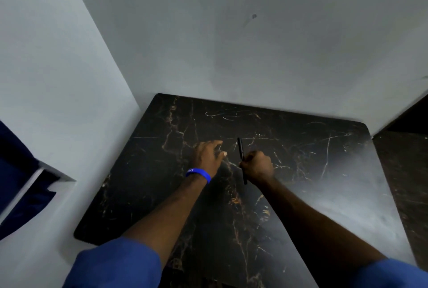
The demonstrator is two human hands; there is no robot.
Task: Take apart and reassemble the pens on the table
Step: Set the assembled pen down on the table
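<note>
A thin black pen [240, 148] stands nearly upright over the dark marble table [312, 172], with my right hand [257, 166] closed around its middle; its lower end sticks out below the fist. My left hand [208, 156], with a blue wristband, lies palm down on the table just left of the pen, fingers curled. Whether something small sits under those fingers is too blurred to tell. No other pens or pen parts are visible on the table.
The table sits in a corner, with grey walls [231, 44] behind and to the left. A dark blue object [20, 185] is at the left edge. A darker surface [403, 172] adjoins the table on the right.
</note>
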